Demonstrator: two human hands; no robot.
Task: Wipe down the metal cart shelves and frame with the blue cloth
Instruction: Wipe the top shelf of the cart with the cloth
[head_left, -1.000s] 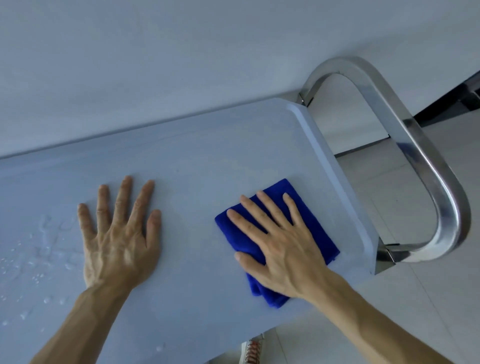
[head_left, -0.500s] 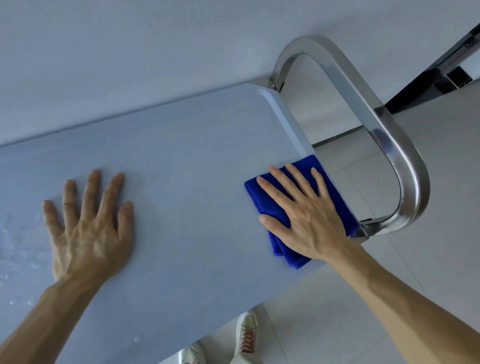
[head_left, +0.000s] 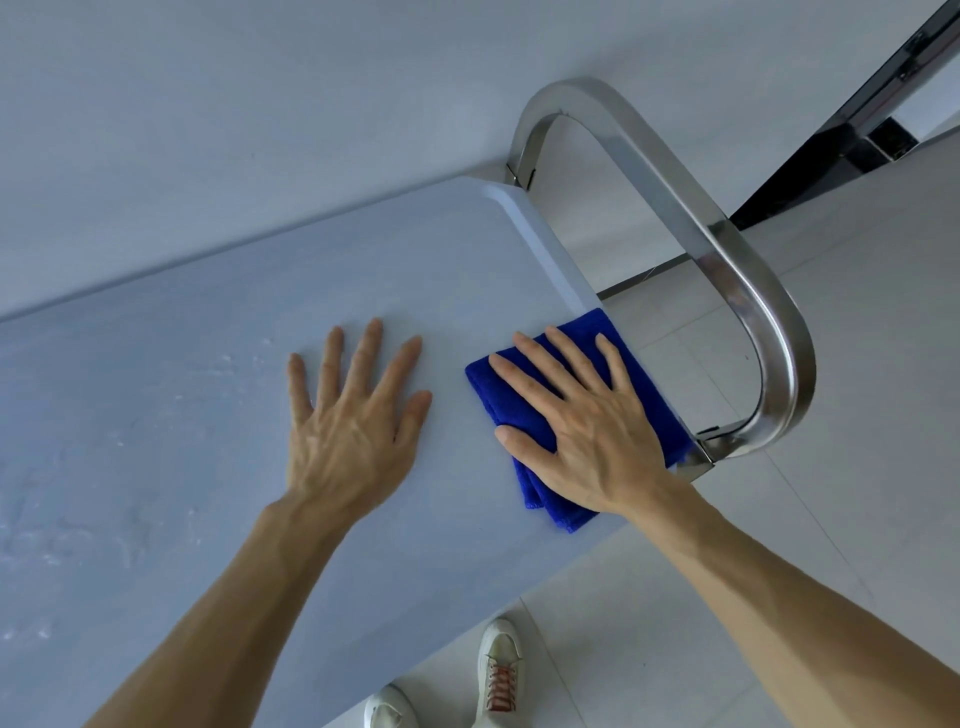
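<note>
The cart's pale top shelf (head_left: 260, 322) slants across the view from lower left to upper right. A folded blue cloth (head_left: 641, 364) lies at the shelf's right end, its far corner overhanging the raised rim. My right hand (head_left: 582, 431) presses flat on the cloth with straight, spread fingers. My left hand (head_left: 348, 415) rests flat on the bare shelf just left of the cloth, fingers spread. The shiny metal handle loop (head_left: 727, 249) of the cart frame curves out past the shelf's right end.
Water droplets and wet smears (head_left: 62, 519) cover the shelf's left part. A plain wall (head_left: 260, 104) runs close behind the cart. Pale tiled floor (head_left: 857, 415) lies to the right, with a dark metal frame (head_left: 857, 130) at the top right. My white shoes (head_left: 498, 670) show below the shelf edge.
My right hand slid the cloth right to the shelf's end rim and holds it there. My left hand has shifted right along the shelf, closer to the cloth. The view has swung.
</note>
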